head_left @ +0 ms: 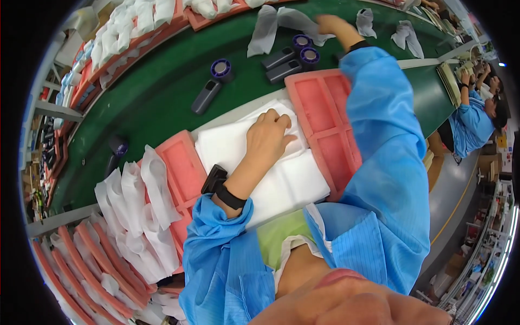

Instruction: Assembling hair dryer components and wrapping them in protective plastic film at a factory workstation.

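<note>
Palm down, the left hand [266,134], half-open, loosely curled, rests on flat white sheets [292,181] between pink compartmented trays [315,100]; the outstretched right hand [334,26] is at a translucent white pouch [297,20] on the green tabletop [162,108], grip too blurred to tell

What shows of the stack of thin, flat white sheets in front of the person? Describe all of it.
The stack of thin, flat white sheets looks soft and smooth, like paper or foam; which, I cannot tell. Faint creases mark its top, and its layers sit slightly out of line at the edges. It lies flat, askew in the picture, between two shallow pink compartmented trays. The person's bare left hand rests on its upper part, fingers bent; hand and forearm hide some of it.
</note>
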`<state>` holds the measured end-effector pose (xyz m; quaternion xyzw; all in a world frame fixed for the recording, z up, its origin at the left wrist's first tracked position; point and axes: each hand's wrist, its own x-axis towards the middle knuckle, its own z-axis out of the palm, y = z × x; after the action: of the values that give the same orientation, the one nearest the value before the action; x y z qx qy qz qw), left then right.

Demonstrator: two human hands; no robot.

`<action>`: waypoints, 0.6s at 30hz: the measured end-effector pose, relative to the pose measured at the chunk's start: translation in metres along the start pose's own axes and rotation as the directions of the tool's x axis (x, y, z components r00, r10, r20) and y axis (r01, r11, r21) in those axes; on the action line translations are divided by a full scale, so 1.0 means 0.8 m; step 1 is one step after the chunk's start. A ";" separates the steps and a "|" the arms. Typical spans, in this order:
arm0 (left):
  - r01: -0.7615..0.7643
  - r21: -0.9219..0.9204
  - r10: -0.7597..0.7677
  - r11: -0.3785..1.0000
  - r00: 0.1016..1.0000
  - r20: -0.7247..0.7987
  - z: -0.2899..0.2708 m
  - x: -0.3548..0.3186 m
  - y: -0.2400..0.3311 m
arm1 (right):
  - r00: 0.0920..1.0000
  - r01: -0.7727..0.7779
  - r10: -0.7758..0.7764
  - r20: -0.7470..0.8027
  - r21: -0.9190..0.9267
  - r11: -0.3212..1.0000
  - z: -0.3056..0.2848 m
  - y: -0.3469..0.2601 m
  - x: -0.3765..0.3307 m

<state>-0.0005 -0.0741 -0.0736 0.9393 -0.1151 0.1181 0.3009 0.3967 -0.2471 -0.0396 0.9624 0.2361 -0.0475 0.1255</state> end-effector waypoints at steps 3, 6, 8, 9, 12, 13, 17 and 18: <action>0.057 -0.007 -0.057 0.998 0.996 -0.070 0.003 -0.008 -0.011 | 0.740 -0.240 0.413 0.532 -0.364 0.900 0.006 0.028 -0.054; 0.084 -0.049 -0.086 0.995 0.995 -0.051 0.002 -0.003 -0.011 | 0.842 -0.239 0.327 0.429 -0.247 0.939 0.016 0.080 -0.070; 0.100 -0.077 -0.102 0.992 0.994 -0.033 0.003 -0.003 -0.011 | 0.911 -0.228 0.257 0.322 -0.125 0.966 0.023 0.124 -0.081; 0.103 -0.091 -0.107 0.990 0.994 -0.034 0.002 -0.003 -0.012 | 0.938 -0.215 0.224 0.265 -0.063 0.975 0.024 0.141 -0.081; 0.115 -0.123 -0.119 0.986 0.992 -0.030 -0.002 -0.001 -0.015 | 0.986 -0.160 0.139 0.096 0.271 0.949 0.012 0.159 -0.079; 0.154 -0.189 -0.158 0.970 0.987 -0.006 -0.007 0.001 -0.016 | 0.992 -0.127 0.124 0.038 0.469 0.874 -0.007 0.161 -0.080; 0.226 -0.367 -0.237 0.902 0.971 0.017 -0.041 0.008 -0.030 | 0.846 0.203 0.115 -0.520 0.515 0.833 -0.074 0.097 -0.118; 0.212 -0.425 -0.240 0.880 0.971 -0.011 -0.051 0.009 -0.036 | 0.805 0.255 0.132 -0.579 0.538 0.803 -0.090 0.075 -0.142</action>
<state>0.0080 -0.0277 -0.0547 0.8549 -0.0179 0.0843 0.5116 0.3267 -0.3296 0.0600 0.9094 0.2692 0.1782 -0.2623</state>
